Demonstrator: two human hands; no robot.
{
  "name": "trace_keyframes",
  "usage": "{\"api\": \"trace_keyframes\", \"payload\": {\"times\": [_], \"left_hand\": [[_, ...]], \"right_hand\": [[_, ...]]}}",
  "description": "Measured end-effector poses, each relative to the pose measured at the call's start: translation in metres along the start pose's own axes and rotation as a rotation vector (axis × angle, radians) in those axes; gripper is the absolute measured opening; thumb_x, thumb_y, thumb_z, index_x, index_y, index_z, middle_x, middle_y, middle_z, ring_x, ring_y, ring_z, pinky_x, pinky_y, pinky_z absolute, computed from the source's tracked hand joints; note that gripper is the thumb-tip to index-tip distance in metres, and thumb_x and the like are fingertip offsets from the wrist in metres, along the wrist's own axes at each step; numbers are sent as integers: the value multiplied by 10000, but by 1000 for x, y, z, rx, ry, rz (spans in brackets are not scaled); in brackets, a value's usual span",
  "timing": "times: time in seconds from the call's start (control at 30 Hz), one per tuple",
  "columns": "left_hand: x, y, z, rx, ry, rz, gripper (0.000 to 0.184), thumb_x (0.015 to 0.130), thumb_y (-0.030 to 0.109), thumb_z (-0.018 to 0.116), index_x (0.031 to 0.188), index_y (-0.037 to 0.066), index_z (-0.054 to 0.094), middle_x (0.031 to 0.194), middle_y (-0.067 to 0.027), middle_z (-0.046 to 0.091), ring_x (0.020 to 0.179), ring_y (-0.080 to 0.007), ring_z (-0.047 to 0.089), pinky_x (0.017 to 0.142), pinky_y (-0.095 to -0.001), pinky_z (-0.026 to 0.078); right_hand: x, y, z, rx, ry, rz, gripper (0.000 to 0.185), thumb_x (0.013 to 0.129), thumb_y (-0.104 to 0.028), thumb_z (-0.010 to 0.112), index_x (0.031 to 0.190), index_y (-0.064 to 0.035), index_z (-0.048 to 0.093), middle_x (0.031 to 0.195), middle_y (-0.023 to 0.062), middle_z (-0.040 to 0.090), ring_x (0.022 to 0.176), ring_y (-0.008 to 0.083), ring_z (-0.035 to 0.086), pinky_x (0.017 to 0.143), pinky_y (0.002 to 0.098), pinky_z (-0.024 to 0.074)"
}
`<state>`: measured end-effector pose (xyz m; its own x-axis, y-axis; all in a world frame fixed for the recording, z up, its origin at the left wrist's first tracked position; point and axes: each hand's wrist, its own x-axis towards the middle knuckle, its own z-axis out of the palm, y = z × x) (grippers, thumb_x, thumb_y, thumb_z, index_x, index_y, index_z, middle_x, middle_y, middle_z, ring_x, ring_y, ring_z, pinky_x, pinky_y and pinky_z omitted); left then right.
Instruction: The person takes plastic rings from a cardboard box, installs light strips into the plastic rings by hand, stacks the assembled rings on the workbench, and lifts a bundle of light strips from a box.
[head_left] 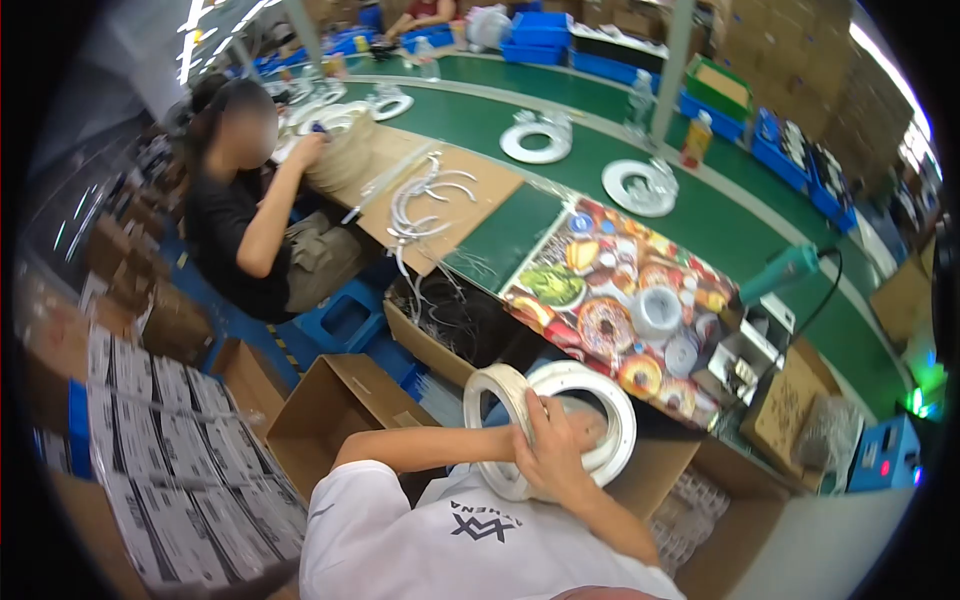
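Note:
Two white ring-shaped parts, probably lamp rings, are held together in front of my chest. My right hand [550, 455] grips the rim of the left ring [487, 385], which is tilted nearly on edge, with fingers wrapped over it. My left hand [587, 427] reaches across from the left behind my right hand and shows within the opening of the right ring [622, 440]. It appears to hold that ring; its fingers are partly hidden. The right ring has small holes around its face and overlaps the left one.
The table ahead has a food-print mat [565, 325] with a white round cup [657, 312] and a metal fixture [745, 365]. Several cut white strips [425, 205] lie left. Open cartons [335, 410] surround me. A co-worker [240, 200] sits left. More rings [535, 142] lie on the green line.

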<state>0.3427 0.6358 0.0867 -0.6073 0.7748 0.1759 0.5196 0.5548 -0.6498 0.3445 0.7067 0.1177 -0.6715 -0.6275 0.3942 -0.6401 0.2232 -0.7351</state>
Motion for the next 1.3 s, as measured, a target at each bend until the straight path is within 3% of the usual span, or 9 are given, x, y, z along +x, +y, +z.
{"api": "trace_keyframes", "payload": {"times": [0.2, 0.27, 0.33, 0.43, 0.6, 0.63, 0.8, 1.03, 1.3], "left_hand": [[-48, -35, -6, -1268, -759, -146, 466, 693, -10, 556, 1146, -83, 469, 1072, -230, 525, 984, -367, 535, 828, -385, 455], [-62, -60, -46, -1331, -103, -374, 339, 761, -42, 499, 1090, -76, 574, 1094, -249, 590, 1070, -330, 567, 918, -389, 446], [-82, -99, -85, -1609, -336, -345, 428, 783, -52, 482, 1211, -63, 492, 1254, -267, 479, 1182, -296, 496, 983, -362, 394], [-130, -108, -82, -1618, -46, -539, 529, 816, 68, 537, 1306, -64, 389, 1374, -248, 370, 1221, -322, 456, 988, -380, 394], [-114, -109, -12, -2317, 847, -1406, 818, 805, 485, 610, 1343, -51, 306, 1196, -230, 549, 1076, -330, 565, 960, -415, 420], [-108, -102, 1, -2474, 1010, -1230, 661, 844, 343, 605, 1309, -49, 346, 1139, -245, 558, 1025, -355, 573, 982, -447, 407], [-60, -124, 12, -1789, 1093, -1398, 328, 769, 34, 645, 1064, -25, 514, 880, -135, 617, 801, -205, 630, 707, -348, 529], [13, -122, 86, -826, -109, -1029, 197, 750, 65, 605, 941, 36, 568, 867, -202, 593, 837, -363, 610, 689, -429, 506], [49, -84, 150, -690, 4, -869, 186, 714, 49, 603, 897, 47, 571, 860, -181, 557, 871, -327, 565, 770, -416, 423]], "right_hand": [[23, 10, -45, 156, -28, 58, 508, 827, -126, 592, 1276, 66, 451, 1172, 247, 508, 1040, 349, 527, 901, 379, 413], [30, 27, -61, 336, 57, 85, 518, 842, -160, 584, 1297, 46, 448, 1216, 192, 516, 1085, 278, 521, 945, 352, 390], [39, 41, -85, 397, 99, 212, 564, 833, -161, 586, 1329, 51, 421, 1217, 143, 529, 1075, 223, 524, 955, 326, 386], [59, 71, -91, 752, 329, 246, 615, 842, -173, 564, 1357, 89, 355, 1126, 122, 577, 924, 157, 568, 830, 245, 449], [102, 94, -63, 1050, 341, 364, 510, 929, -152, 471, 1410, -48, 339, 900, 45, 586, 640, 99, 522, 571, 200, 453], [108, 105, -48, 992, 336, 369, 511, 940, -174, 460, 1424, -85, 325, 862, 50, 584, 658, 98, 530, 575, 210, 462], [117, 142, -16, 262, 238, 366, 563, 917, -191, 498, 1386, 55, 306, 1006, 150, 573, 938, 230, 544, 852, 314, 420], [46, 127, -16, 94, 322, 211, 325, 813, -12, 579, 1130, 55, 547, 1167, 188, 552, 992, 282, 588, 804, 325, 496], [-6, 119, -21, -33, 225, 228, 248, 780, -31, 618, 1022, 21, 617, 1076, 189, 591, 995, 346, 576, 875, 386, 461]]}}
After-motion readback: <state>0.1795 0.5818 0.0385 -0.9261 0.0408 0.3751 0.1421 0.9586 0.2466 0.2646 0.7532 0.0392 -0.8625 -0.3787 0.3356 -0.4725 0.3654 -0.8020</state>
